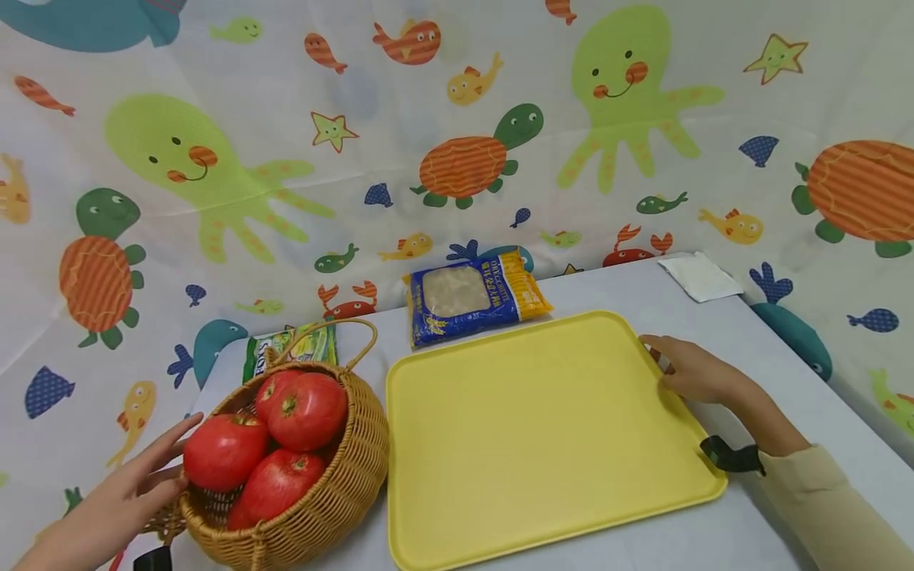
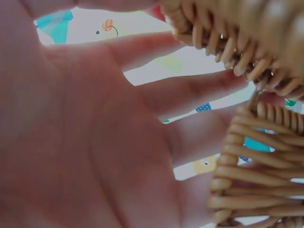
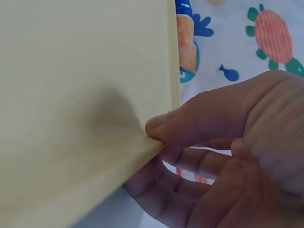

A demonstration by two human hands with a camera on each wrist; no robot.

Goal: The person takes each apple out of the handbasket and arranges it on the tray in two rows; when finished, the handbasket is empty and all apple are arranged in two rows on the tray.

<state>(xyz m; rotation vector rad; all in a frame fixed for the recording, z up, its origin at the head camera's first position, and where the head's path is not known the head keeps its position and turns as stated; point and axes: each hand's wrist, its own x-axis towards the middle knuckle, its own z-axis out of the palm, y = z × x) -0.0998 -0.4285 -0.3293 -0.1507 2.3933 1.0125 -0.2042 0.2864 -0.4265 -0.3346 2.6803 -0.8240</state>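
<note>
On the left stands a round wicker basket point(image 1: 364, 460) with a hinged lid, tilted so that several large red fruits point(image 1: 309, 411) show at its mouth. My left hand point(image 1: 117, 503) is at its left side, fingers extended and slightly spread; in the left wrist view the fingertips reach behind the wicker lid point(image 2: 256, 185) and rim. A yellow rectangular tray point(image 1: 543, 444) lies to the right of the basket. My right hand point(image 1: 703, 373) pinches the tray's right edge near the far corner, thumb point(image 3: 175, 123) on top and fingers below.
Behind the tray lies a blue and yellow pasta bag point(image 1: 464, 297). A green packet point(image 1: 314, 346) sits behind the basket, partly hidden. At the far right is a folded white tissue point(image 1: 700, 276). A sea-animal printed cloth point(image 1: 400, 103) hangs behind the white table point(image 1: 600, 539).
</note>
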